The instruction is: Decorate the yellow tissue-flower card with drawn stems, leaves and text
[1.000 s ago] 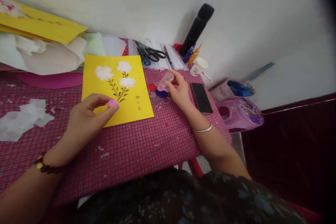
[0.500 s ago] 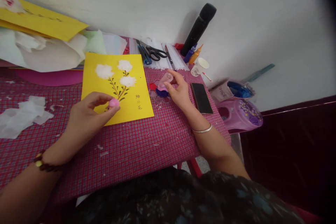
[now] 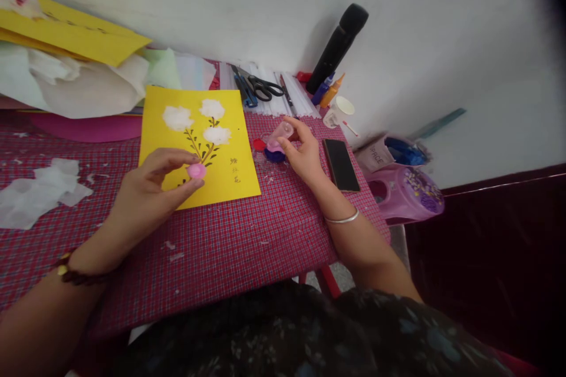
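I find my left hand (image 3: 144,191) over the lower left of the flat yellow rectangular card (image 3: 241,171), with thumb and fingers pinching a small round pink cap-like piece (image 3: 197,171). The grip is at the rim, presumably so that the piece's face stays uncovered; its material I cannot confirm. My right hand (image 3: 305,156), just beyond the card's right edge, has thumb and fingers closed around a small translucent pink plastic container (image 3: 280,134). The container is tilted, its lower end at a dark blue round piece (image 3: 275,155); whether the two touch I cannot tell. A small bright red piece (image 3: 259,144) lies beside them on the red checked tablecloth (image 3: 221,241); I judge these small items are grouped there for easy reach while sparing the card. The card bears three fluffy white flower heads (image 3: 217,135) above brown stems with dark leaves, and it lies face up, which leaves the flowers uncrushed. Black-handled scissors (image 3: 265,89) rest on white strips (image 3: 276,105) by the wall, apparently set back to leave room for both hands. A dark rectangular phone (image 3: 341,165) lies right of my right hand, and crumpled white tissue (image 3: 42,191) lies well left of the card, apart from it.
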### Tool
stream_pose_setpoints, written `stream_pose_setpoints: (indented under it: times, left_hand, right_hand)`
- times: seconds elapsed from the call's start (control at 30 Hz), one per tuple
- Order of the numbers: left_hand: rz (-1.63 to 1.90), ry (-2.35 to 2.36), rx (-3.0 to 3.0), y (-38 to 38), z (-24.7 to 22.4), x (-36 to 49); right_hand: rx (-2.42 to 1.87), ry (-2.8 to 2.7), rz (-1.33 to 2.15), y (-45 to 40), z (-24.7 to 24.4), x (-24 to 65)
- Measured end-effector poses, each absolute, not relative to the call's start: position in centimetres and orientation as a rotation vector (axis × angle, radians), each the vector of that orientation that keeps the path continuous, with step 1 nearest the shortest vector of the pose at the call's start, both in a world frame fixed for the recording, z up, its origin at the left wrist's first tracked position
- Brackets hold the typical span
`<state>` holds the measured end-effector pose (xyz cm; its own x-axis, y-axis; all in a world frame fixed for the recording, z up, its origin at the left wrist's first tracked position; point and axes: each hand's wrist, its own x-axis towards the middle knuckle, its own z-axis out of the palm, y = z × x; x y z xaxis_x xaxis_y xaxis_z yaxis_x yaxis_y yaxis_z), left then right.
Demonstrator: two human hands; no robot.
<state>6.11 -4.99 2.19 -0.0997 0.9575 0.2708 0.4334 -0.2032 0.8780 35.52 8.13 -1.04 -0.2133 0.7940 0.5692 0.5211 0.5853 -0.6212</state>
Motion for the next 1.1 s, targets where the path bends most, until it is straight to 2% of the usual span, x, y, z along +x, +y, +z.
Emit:
stream_pose_setpoints:
  times: [0.13,0.27,0.7,1.1]
  left_hand:
    - [1.302,1.291,1.362,-5.3,3.2,6.5]
    - [1.248,1.292,1.237,-5.7,3.7,6.5]
    - [1.225,1.275,1.811,-5.2,2.7,6.2]
    - [1.193,1.375,1.865,-5.1,2.3,6.1]
  right_hand:
    - [-1.051,-1.877,0.379,8.1,-1.0,35.5]
    - [-1.042,-1.875,0.389,7.9,-0.7,35.5]
    - [-1.019,-1.868,0.388,8.0,-0.9,35.6]
    - [-1.023,-1.865,0.414,8.1,-0.8,35.7]
